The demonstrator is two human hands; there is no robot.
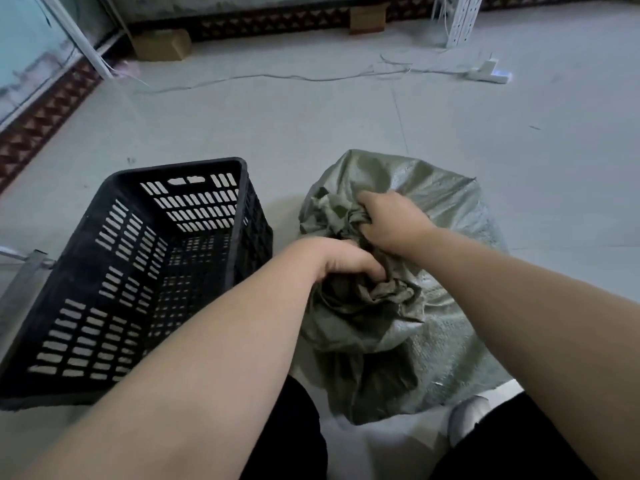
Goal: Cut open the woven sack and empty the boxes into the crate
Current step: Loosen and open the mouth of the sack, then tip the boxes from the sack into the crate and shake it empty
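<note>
A grey-green woven sack [446, 306] stands on the floor in front of me, its top bunched and crumpled. My left hand [341, 259] grips the crumpled fabric on the near side of the sack's mouth. My right hand [389, 220] clutches a fold of the fabric on the far side. A black slotted plastic crate [239, 216] sits to the left of the sack, tilted, with nothing inside it. No boxes show; the sack's contents are hidden.
Light floor all around. A white power strip [488, 72] with thin cables lies at the back right. Two cardboard boxes [161, 45] rest by the far wall. A white perforated post [462, 19] stands at the back. My dark trousers and a shoe [465, 415] are at the bottom.
</note>
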